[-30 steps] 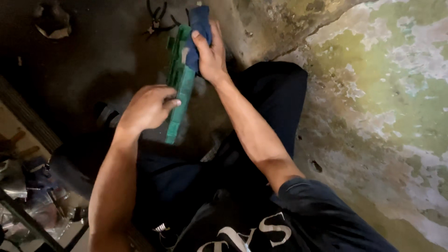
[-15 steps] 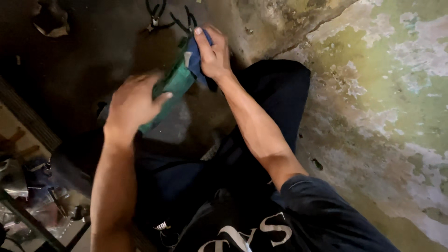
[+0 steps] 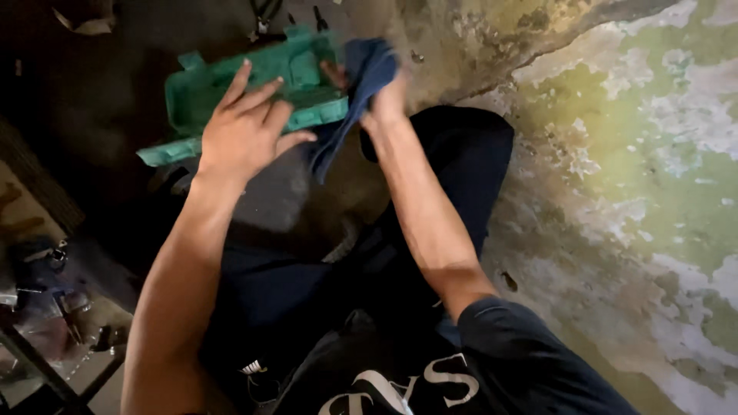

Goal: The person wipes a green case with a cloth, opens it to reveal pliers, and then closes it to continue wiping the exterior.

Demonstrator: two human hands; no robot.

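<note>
Left hand (image 3: 244, 134) splayed, right hand (image 3: 382, 100) clenched.

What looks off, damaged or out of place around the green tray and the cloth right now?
The green plastic tray shows no visible damage; the left hand steadies it while the right hand presses a dark blue cloth against its end. Only the wall stands out, its paint peeling and blotched. Tools lie scattered on the floor at lower left.

I see a wall (image 3: 638, 154) with peeling green and pale paint on my right. Dark pliers-like tools (image 3: 265, 17) lie on the dim floor (image 3: 100, 84) at the top. At lower left, a cluttered tray (image 3: 61, 323) holds small metal parts, too blurred to identify.
</note>
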